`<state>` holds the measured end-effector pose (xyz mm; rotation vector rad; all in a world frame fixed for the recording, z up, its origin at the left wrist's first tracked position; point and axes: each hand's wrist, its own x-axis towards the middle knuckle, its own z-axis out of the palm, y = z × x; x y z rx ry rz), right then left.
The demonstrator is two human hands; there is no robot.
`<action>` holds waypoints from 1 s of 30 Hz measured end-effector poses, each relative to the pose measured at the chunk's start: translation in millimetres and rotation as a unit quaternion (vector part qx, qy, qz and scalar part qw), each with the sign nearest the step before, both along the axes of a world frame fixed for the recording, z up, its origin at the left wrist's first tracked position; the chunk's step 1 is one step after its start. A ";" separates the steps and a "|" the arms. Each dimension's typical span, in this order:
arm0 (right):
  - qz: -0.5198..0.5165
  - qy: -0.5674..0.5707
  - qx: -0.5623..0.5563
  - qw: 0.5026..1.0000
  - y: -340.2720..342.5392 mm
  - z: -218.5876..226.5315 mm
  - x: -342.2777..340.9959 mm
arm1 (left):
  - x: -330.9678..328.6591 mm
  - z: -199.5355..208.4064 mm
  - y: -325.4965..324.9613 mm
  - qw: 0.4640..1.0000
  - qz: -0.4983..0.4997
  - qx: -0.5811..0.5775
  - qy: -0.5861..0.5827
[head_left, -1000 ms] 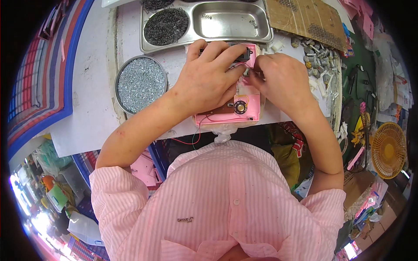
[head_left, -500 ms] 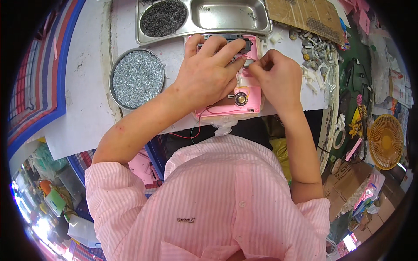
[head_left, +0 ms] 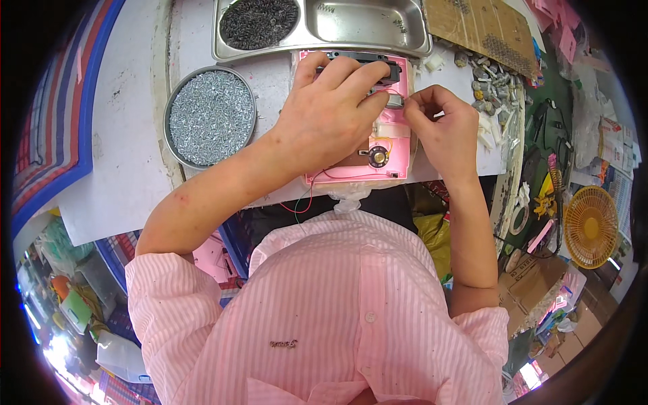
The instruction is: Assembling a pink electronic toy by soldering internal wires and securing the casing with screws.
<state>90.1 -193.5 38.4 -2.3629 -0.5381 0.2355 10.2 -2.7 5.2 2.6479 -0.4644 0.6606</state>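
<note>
A pink plastic housing (head_left: pixel 399 150) lies on the table before me, with a long black part (head_left: pixel 364 59) across its far end. My left hand (head_left: pixel 331 108) is closed over the housing, its fingers curled onto the black part and the thumb beside a small silver motor (head_left: pixel 394 101). At the housing's right edge, next to the motor, my right hand (head_left: pixel 445 121) is pinched; what it holds is too small to make out. A round black component (head_left: pixel 378 156) sits near the housing's close end. Thin red and green wires (head_left: pixel 310 196) trail off its near left side.
Left of the housing stands a round tin (head_left: pixel 210 116) full of small screws. Behind is a steel tray (head_left: pixel 324 48) with dark springs (head_left: pixel 259 24). Small motors (head_left: pixel 489 84), white plastic pieces (head_left: pixel 487 131) and a cardboard sheet (head_left: pixel 479 30) with small parts lie right.
My right hand's fingertips have shifted right, off the motor to the housing's edge, so more of the motor shows. My left hand stays on the housing. The whole view has moved slightly.
</note>
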 end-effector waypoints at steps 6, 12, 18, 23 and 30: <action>0.187 -0.191 -0.210 0.941 15.5 17.0 13.7 | 2.2 13.1 10.9 0.998 -0.034 0.060 0.006; 0.278 -0.249 -0.268 0.888 21.3 21.3 13.8 | 20.9 20.4 32.1 0.968 -0.174 0.160 -0.088; 0.251 -0.188 -0.132 0.940 -15.5 24.0 29.2 | 21.5 34.8 46.8 0.936 -0.235 0.247 -0.082; 0.037 -0.135 0.019 0.990 -84.3 56.7 151.8 | 28.6 40.7 55.0 0.933 -0.251 0.257 0.024; -0.147 -0.261 -0.376 0.877 -156.9 19.6 455.2 | 31.5 28.1 60.0 0.941 -0.269 0.195 0.072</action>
